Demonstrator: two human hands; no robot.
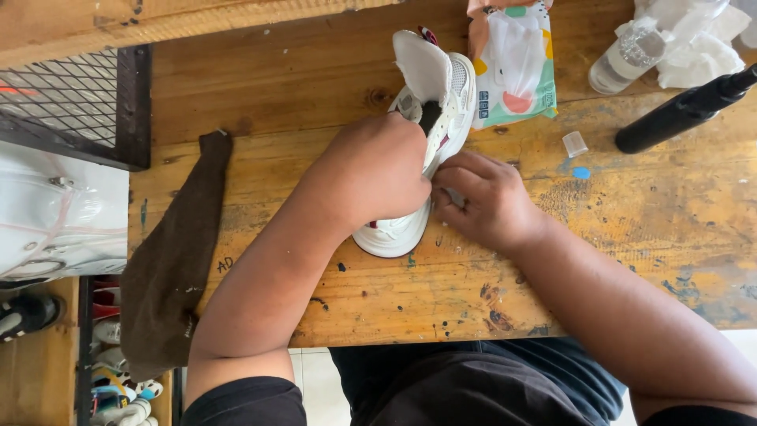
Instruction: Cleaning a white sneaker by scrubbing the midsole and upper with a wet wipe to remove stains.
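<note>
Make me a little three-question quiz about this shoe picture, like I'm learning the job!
1. True or false: both hands touch the white shoe.
2. What lies left of the left hand: A) a brown cloth, B) a hammer, C) a red cup?
3. What long dark thing lies beyond the right hand, at the table edge?

Key: 1 true; 2 A; 3 a black bottle.

We see a small white mesh-and-leather sneaker (441, 102) with dark red trim lying on the worn wooden bench (315, 102), tongue pulled up, toe pointing towards us.
</note>
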